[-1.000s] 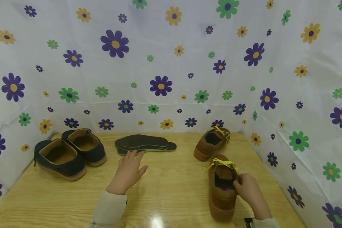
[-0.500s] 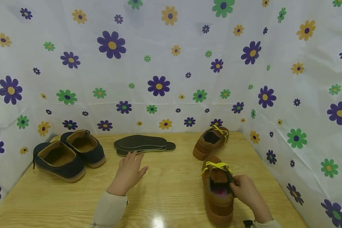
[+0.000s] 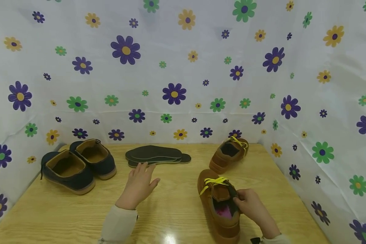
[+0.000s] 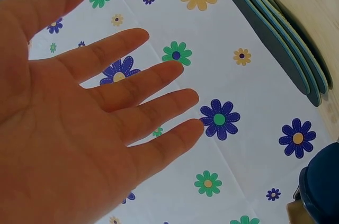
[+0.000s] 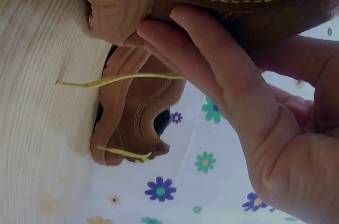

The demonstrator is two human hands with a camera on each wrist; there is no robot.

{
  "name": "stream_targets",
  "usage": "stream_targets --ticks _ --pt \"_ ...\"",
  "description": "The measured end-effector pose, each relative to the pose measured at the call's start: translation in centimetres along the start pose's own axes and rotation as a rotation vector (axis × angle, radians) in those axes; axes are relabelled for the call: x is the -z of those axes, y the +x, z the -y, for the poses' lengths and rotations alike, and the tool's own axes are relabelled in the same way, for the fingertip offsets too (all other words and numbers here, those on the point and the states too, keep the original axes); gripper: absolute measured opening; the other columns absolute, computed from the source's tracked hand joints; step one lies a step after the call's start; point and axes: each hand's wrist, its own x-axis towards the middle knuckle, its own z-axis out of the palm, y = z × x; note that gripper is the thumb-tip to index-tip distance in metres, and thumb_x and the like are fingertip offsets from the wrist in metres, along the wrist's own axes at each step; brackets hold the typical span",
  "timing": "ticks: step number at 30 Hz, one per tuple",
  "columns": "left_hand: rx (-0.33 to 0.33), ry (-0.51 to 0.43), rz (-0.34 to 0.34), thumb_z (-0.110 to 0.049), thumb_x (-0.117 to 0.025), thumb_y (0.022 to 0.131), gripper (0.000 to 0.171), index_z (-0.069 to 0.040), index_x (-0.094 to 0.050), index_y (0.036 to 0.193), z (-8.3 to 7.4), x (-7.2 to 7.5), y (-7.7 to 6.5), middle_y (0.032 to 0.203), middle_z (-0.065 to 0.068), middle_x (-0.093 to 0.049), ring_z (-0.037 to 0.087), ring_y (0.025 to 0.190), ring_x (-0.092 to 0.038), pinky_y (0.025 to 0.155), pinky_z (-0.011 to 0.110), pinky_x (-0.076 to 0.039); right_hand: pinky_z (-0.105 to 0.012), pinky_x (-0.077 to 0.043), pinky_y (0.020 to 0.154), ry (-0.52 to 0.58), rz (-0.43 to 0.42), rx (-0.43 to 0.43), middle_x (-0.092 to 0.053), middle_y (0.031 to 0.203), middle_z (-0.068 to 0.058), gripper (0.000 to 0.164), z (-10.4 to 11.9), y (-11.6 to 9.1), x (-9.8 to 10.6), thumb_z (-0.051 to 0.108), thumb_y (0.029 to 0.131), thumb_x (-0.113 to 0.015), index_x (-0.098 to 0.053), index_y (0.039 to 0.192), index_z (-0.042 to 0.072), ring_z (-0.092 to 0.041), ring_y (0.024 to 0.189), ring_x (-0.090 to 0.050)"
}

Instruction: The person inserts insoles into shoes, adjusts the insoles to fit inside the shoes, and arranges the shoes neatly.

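My right hand (image 3: 252,209) pinches the right edge of the opening of a brown shoe (image 3: 228,230) with yellow laces, near the table's front. Inside that shoe a pink patch shows. In the right wrist view, the right hand's fingers (image 5: 233,83) lie along the shoe's stitched side. My left hand (image 3: 138,186) is spread, palm down, holding nothing. Just beyond its fingertips lie several dark insoles (image 3: 155,153) in a stack; whether the fingertips touch them I cannot tell. The left wrist view shows the straight fingers (image 4: 153,86) with bare air between them.
Another brown shoe (image 3: 227,154) with yellow laces stands at the back right. Two dark blue shoes, a front one (image 3: 70,173) and a rear one (image 3: 94,156), sit side by side at the left. A flowered cloth (image 3: 183,67) encloses the wooden table (image 3: 170,203) at back and sides.
The right hand has moved left with the brown shoe, whose toe now points further left. More of the pink patch inside shows. The left hand has stayed about where it was.
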Motion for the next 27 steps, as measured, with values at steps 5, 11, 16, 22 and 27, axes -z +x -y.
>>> stream_targets --ticks 5,11,16,22,27 --pt "0.014 -0.006 0.003 -0.024 -0.064 0.093 0.054 0.002 -0.047 0.137 -0.1 0.1 0.1 0.139 0.034 -0.040 0.055 0.132 -0.029 0.103 0.066 -0.026 -0.022 -0.043 0.047 -0.107 -0.087 -0.012 -0.064 0.063 -0.006 0.012 0.5 0.5 -0.7 -0.005 0.087 -0.056 -0.064 0.077 -0.005 -0.008 0.051 -0.051" --pt "0.010 -0.011 0.008 -0.024 -0.063 0.094 0.054 0.003 -0.046 0.138 0.1 0.0 0.1 0.139 0.034 -0.039 0.054 0.132 -0.029 0.103 0.066 -0.026 -0.021 -0.035 0.046 -0.155 -0.161 -0.084 -0.047 0.054 0.003 0.023 0.6 0.6 -1.0 -0.006 0.085 -0.057 -0.053 0.065 0.004 -0.008 0.046 -0.039" --pt "0.008 -0.010 0.008 -0.025 -0.063 0.094 0.055 0.003 -0.046 0.138 0.2 0.0 0.2 0.140 0.034 -0.039 0.055 0.132 -0.029 0.103 0.066 -0.026 -0.021 -0.034 0.045 -0.171 -0.199 -0.090 -0.044 0.052 0.004 0.026 0.7 0.9 -1.1 -0.007 0.084 -0.057 -0.050 0.061 0.006 -0.007 0.046 -0.037" --pt "0.009 0.001 -0.001 -0.024 -0.064 0.094 0.054 0.003 -0.047 0.138 0.0 0.3 0.2 0.139 0.033 -0.040 0.055 0.131 -0.031 0.102 0.065 -0.027 -0.022 -0.036 0.043 -0.165 -0.241 -0.070 -0.047 0.052 0.003 0.025 0.8 1.2 -1.5 -0.006 0.084 -0.057 -0.052 0.062 0.003 -0.009 0.045 -0.039" --pt "0.014 -0.003 0.015 -0.024 -0.064 0.093 0.054 0.003 -0.047 0.137 0.0 0.4 -0.1 0.139 0.033 -0.041 0.055 0.131 -0.030 0.102 0.065 -0.027 -0.022 -0.036 0.043 -0.158 -0.269 -0.094 -0.046 0.052 0.002 0.024 0.8 1.4 -1.9 -0.007 0.083 -0.056 -0.053 0.061 0.002 -0.009 0.045 -0.040"
